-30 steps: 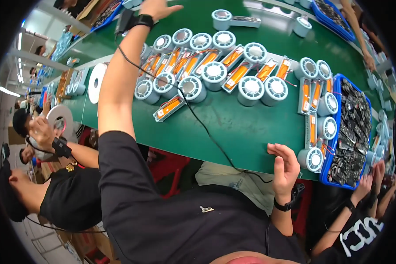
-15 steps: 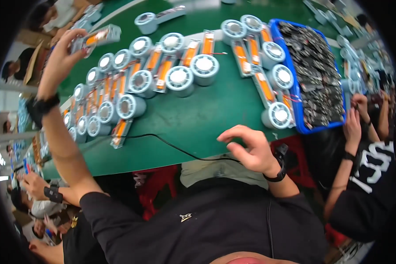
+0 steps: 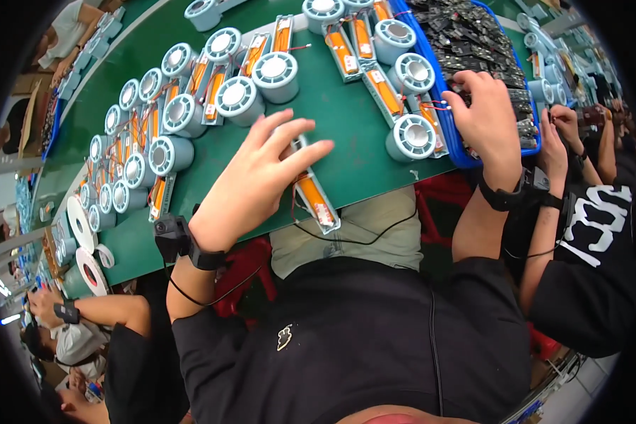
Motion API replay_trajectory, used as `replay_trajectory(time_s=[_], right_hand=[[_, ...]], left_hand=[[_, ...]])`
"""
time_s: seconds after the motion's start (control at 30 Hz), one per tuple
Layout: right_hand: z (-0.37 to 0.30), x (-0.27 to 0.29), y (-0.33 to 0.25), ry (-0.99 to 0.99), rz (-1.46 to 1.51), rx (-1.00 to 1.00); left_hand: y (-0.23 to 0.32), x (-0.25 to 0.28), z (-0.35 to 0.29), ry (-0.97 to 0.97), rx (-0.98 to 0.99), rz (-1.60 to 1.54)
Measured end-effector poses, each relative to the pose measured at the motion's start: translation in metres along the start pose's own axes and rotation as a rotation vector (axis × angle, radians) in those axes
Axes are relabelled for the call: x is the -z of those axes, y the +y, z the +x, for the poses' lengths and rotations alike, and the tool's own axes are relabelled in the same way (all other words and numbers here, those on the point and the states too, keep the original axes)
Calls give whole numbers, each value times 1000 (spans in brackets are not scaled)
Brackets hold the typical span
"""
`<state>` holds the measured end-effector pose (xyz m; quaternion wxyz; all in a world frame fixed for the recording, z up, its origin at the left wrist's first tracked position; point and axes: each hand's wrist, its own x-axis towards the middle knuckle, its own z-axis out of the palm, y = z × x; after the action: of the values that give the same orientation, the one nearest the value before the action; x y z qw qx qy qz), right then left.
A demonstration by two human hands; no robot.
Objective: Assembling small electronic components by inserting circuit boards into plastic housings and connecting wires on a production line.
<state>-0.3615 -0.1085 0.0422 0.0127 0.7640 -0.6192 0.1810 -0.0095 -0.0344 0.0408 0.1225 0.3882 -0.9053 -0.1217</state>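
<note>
My left hand [image 3: 254, 177] is over the near part of the green table, fingers spread. Partly beneath it is a light-blue fan handle [image 3: 316, 200] with an orange battery and thin wires, its lower end near the table's front edge; my hand hides the upper end. My right hand [image 3: 486, 120] reaches over the left side of a blue bin [image 3: 461, 157], thumb apart from the bent fingers. The bin is full of small black parts [image 3: 466, 35]. My right fingertips are at these parts; I see nothing between them.
Rows of light-blue fans [image 3: 180, 113] with orange batteries lie to the left, and a smaller group [image 3: 412, 136] beside the bin. White rolls [image 3: 90, 272] rest at the far left. A black cable [image 3: 374, 242] hangs by my lap. Co-workers sit on both sides.
My left hand has come from the far left to the near middle, bringing the fan handle along. My right hand has moved from the table's front edge to the bin.
</note>
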Motion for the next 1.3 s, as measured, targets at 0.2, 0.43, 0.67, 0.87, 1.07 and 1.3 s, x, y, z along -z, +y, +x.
replay_trajectory(time_s=[0.2,0.43,0.67,0.87,1.07,1.3], right_hand=[[9,2,21,-27,-50,70],[7,8,9,-33,-230,-152],[-31,43,25,734,351,-349],[-77,-3,-160,46,1100,714],[-65,-17,-174,-310,1302,634],[-62,3,-183,-633,401,755]], left_hand=[[0,23,-36,275,79,-252],[10,0,-86,419,162,-464],[13,-16,-106,557,213,-481],[64,-20,-67,791,89,-368],[47,-39,-92,799,172,-159],[38,-59,-97,1012,293,-676]])
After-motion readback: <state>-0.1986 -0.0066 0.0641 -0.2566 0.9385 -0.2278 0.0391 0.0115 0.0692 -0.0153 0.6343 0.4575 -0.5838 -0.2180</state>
